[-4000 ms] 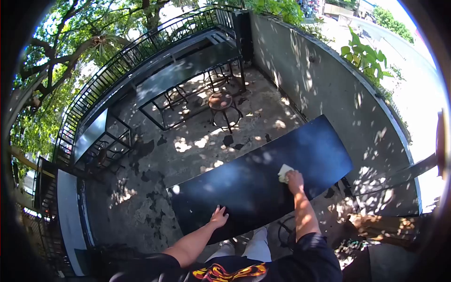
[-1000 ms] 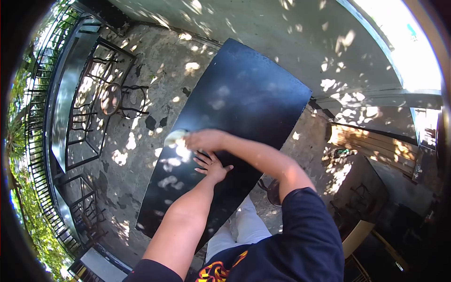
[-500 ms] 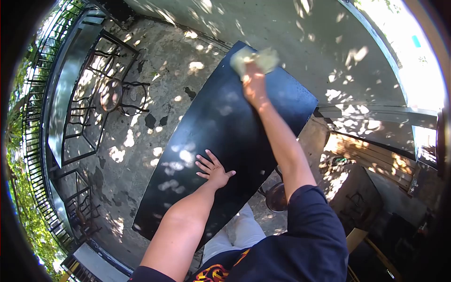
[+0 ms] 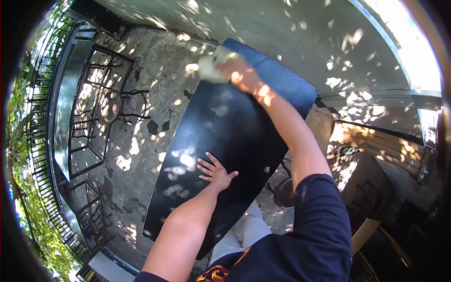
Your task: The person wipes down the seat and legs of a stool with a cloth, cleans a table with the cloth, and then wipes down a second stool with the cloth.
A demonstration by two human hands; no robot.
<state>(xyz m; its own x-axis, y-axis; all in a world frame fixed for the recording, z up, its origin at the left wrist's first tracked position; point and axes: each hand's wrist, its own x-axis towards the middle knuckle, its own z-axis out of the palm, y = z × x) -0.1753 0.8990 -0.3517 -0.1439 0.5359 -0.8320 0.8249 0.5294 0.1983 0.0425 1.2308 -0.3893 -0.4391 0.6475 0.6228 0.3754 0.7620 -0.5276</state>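
Note:
A dark, smooth tabletop (image 4: 230, 122) stretches out in front of me, dappled with sunlight. My left hand (image 4: 218, 174) lies flat on it near the left-middle part, fingers spread. At the far left edge, my right hand (image 4: 238, 75) is closed on a pale cloth (image 4: 213, 66). Motion blurs the cloth and the fingers; part of the cloth reaches past the tabletop's edge.
A round stool (image 4: 284, 192) stands under the near right side of the table. Leftward are another table (image 4: 70, 108) with a stool (image 4: 111, 106) and a black railing (image 4: 40, 145). A wall (image 4: 300, 42) rises behind; a wooden bench (image 4: 376, 145) is at right.
My right hand has swept the cloth leftward and slightly down across the far end of the tabletop to its left edge. My left hand stays flat in place. The view has shifted slightly.

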